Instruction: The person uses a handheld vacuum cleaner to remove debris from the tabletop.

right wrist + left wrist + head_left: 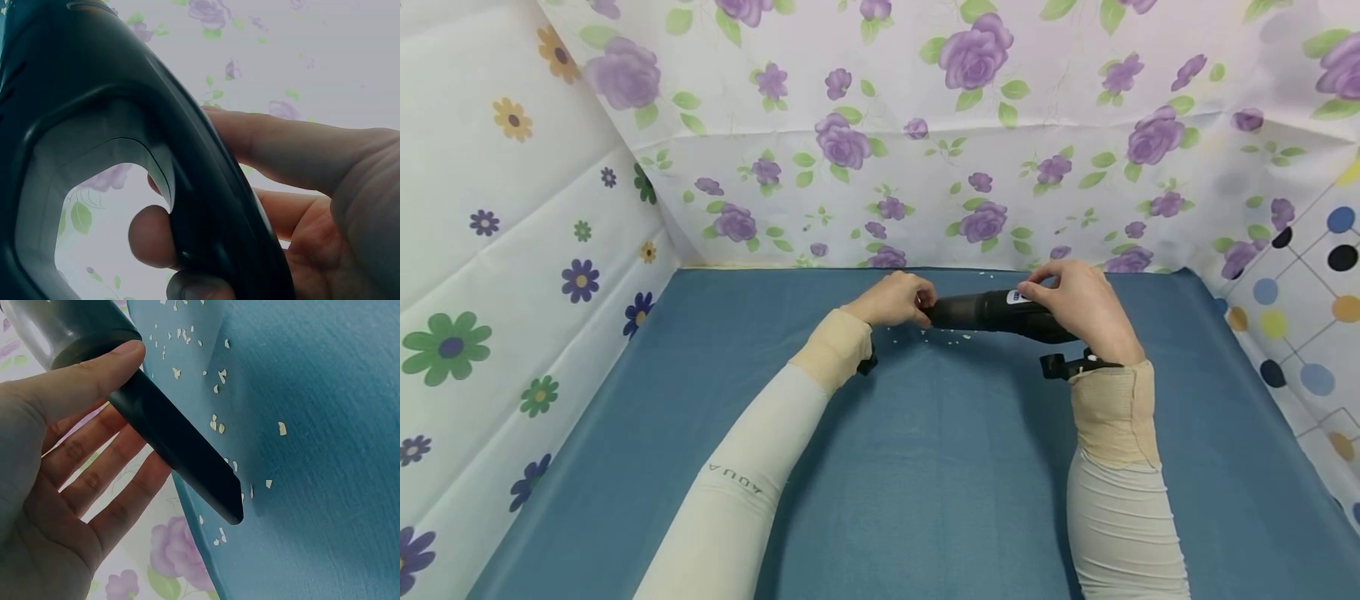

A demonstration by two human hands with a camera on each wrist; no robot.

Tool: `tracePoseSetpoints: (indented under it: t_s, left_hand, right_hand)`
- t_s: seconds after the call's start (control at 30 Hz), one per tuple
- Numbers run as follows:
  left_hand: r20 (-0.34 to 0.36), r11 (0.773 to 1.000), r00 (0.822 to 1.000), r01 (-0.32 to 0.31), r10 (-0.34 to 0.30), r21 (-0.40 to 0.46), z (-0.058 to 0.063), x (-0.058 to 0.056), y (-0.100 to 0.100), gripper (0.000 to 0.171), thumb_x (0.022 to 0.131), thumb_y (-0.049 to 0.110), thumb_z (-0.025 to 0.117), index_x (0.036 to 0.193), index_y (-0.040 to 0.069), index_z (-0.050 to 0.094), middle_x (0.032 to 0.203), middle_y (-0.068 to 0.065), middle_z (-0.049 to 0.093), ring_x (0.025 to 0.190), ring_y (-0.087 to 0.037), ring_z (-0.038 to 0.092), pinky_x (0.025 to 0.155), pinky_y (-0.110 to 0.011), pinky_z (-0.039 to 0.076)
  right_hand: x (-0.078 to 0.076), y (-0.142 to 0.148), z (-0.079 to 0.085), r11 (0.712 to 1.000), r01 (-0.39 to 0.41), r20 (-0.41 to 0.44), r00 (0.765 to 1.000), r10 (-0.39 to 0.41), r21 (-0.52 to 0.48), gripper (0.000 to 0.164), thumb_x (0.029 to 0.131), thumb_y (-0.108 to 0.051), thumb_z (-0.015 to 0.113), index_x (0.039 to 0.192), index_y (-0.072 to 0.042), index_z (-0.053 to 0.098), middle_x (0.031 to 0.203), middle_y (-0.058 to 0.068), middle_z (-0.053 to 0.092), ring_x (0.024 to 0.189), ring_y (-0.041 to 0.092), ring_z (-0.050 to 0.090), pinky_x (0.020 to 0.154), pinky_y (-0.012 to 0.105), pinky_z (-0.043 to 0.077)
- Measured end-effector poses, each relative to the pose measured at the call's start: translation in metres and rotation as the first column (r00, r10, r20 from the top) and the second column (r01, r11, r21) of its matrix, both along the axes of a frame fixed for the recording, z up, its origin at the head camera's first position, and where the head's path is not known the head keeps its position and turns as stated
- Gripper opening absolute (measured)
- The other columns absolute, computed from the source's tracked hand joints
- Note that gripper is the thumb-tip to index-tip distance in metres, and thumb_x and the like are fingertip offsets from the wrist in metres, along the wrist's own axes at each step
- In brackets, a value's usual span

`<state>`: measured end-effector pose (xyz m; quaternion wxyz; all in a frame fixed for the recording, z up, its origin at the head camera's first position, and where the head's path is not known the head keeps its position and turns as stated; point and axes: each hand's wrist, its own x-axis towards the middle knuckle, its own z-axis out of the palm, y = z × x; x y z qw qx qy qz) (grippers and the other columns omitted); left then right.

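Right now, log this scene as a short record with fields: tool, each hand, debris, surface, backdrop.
Tool: black handheld vacuum with a narrow nozzle
Left hand: pinches the nozzle near its base
Right hand: fingers curled round the vacuum's handle
Debris: small pale scraps, scattered near the nozzle
Surface: blue tabletop, under the scraps
Backdrop: white sheet with purple flowers

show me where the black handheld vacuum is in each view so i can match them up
Head: the black handheld vacuum is right of centre, between the left hand and right hand.
Left wrist: its barrel is cut off at upper left; its nozzle slants down to just past centre.
Right wrist: its handle and part of its body fill much of the left half.
Shared landmark: the purple-flowered cloth, in all three.
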<state>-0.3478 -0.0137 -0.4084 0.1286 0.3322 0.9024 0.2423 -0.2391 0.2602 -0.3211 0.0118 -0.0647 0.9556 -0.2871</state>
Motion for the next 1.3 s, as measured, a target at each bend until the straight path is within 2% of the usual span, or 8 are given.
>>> tracePoseSetpoints:
  t_s: [0.3,0.8,0.97,1.17,1.3]
  left_hand:
    - [0.007,1.000,1.000,0.002,-0.002,0.009,-0.0012,0.0008,0.0007,0.030,0.088,0.017,0.087,0.113,0.011,0.072,0.110,-0.005,0.070,0.099,-0.018,0.066,0.087,-0.036,0.055]
    - [0.005,1.000,1.000,0.010,-0.010,-0.012,-0.0001,0.0039,0.0023,0.029,0.088,0.020,0.087,0.112,0.012,0.072,0.109,-0.005,0.071,0.098,-0.017,0.066,0.087,-0.034,0.056]
    - [0.003,1.000,1.000,0.018,-0.018,-0.011,0.0000,0.0050,0.0004,0.028,0.088,0.021,0.087,0.110,0.012,0.072,0.107,-0.004,0.071,0.098,-0.017,0.066,0.086,-0.034,0.055]
    - [0.007,1.000,1.000,0.024,-0.024,-0.013,-0.0013,0.0068,-0.0013,0.027,0.088,0.022,0.086,0.110,0.012,0.072,0.106,-0.003,0.071,0.098,-0.016,0.066,0.087,-0.034,0.055]
    - [0.007,1.000,1.000,0.026,-0.026,-0.006,-0.0026,0.0078,-0.0015,0.027,0.089,0.022,0.086,0.109,0.012,0.072,0.106,-0.003,0.071,0.097,-0.016,0.066,0.087,-0.034,0.055]
  right_hand:
    - [-0.0004,0.0009,0.0007,1.000,-0.006,0.005,1.000,0.006,0.010,0.037,0.107,-0.032,0.063,0.123,0.000,0.073,0.113,0.025,0.071,0.081,0.031,0.062,0.066,0.042,0.047]
    - [-0.0005,0.0028,0.0004,1.000,-0.022,0.009,1.000,0.022,0.008,0.037,0.107,-0.031,0.063,0.123,0.000,0.072,0.110,0.025,0.073,0.069,0.027,0.059,0.060,0.039,0.043]
    - [-0.0009,0.0044,0.0006,1.000,-0.028,0.016,0.999,0.027,0.015,0.038,0.106,-0.033,0.063,0.122,0.000,0.073,0.112,0.023,0.072,0.073,0.026,0.058,0.062,0.039,0.044]
    - [-0.0010,0.0054,0.0007,0.999,-0.037,0.034,0.999,0.037,0.008,0.037,0.106,-0.033,0.064,0.120,0.000,0.074,0.104,0.021,0.073,0.065,0.025,0.051,0.060,0.038,0.040]
    - [-0.0015,0.0065,0.0010,0.999,-0.046,0.044,0.998,0.045,0.014,0.039,0.106,-0.034,0.063,0.122,0.000,0.073,0.115,0.024,0.071,0.074,0.028,0.058,0.063,0.040,0.044]
